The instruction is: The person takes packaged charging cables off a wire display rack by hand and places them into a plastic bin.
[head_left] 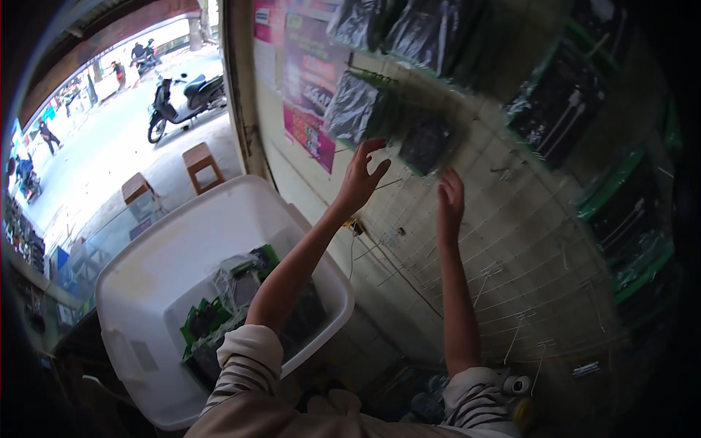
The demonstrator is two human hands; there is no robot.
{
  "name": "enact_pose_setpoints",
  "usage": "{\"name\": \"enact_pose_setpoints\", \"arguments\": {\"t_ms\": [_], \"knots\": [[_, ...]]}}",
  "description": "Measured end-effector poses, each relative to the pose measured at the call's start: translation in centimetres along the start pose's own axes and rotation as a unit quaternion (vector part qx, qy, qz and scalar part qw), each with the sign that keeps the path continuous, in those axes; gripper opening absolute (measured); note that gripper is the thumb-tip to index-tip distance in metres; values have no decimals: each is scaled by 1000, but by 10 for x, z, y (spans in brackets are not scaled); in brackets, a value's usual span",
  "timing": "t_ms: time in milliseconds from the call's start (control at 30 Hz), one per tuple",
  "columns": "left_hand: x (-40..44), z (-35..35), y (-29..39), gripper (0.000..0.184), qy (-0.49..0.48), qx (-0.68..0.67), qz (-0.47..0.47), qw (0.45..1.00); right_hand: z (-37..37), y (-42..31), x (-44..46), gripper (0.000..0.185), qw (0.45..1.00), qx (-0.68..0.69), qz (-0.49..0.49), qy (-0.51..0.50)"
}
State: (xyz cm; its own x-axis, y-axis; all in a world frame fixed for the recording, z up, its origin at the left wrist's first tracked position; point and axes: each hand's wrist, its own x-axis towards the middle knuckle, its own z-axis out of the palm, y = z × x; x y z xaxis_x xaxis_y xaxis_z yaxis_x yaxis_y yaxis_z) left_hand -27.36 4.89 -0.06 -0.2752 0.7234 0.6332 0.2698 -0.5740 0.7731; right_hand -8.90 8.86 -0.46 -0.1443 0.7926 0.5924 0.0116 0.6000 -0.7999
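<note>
Both my arms reach up to a wire grid rack (482,255) on the wall. My left hand (361,175) is open, its thumb and bent fingers apart, just below a silvery plastic-wrapped packet (353,109). To its right hangs a dark packet in clear plastic (427,144), somewhat blurred. My right hand (451,196) is just under that packet's lower right corner, fingers pointing up with nothing visible in them; whether they touch the plastic I cannot tell. More dark packets with green edges (558,102) hang farther right.
A large white plastic tub (146,274) stands at left, holding green and black packets (212,317). Bare metal hooks (522,317) stick out of the grid. A pink poster (310,135) is on the wall. Wooden stools (201,166) and a parked scooter (186,102) are by the opening.
</note>
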Motion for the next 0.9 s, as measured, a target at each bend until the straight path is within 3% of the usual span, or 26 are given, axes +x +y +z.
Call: {"name": "enact_pose_setpoints", "arguments": {"t_ms": [67,167,267,333,400,467,567,733,833,900], "knots": [[20,25,-42,42,-11,-4,7,1000,2,27,10,49,1000,-11,21,-2],[40,46,-69,60,-13,111,-55,992,2,49,22,59,991,-133,15,-5],[49,61,-84,59,-3,134,21,991,5,43,33,62,983,-176,51,-32],[52,70,-98,60,12,136,49,989,5,42,37,62,985,-158,49,-52],[54,71,-106,64,-43,45,-1,998,11,48,36,61,987,-134,49,-74],[52,79,-122,63,-10,47,36,998,17,63,32,60,993,-113,-12,-34],[42,72,-113,56,36,92,-13,995,21,74,34,56,986,-158,-43,38],[24,57,-56,52,76,155,-35,984,29,55,35,56,991,-130,2,37],[21,48,-46,49,75,90,-48,992,39,36,33,52,988,-116,-12,99],[19,44,-43,48,-8,-110,-167,980,42,13,30,46,996,15,26,80]]}}
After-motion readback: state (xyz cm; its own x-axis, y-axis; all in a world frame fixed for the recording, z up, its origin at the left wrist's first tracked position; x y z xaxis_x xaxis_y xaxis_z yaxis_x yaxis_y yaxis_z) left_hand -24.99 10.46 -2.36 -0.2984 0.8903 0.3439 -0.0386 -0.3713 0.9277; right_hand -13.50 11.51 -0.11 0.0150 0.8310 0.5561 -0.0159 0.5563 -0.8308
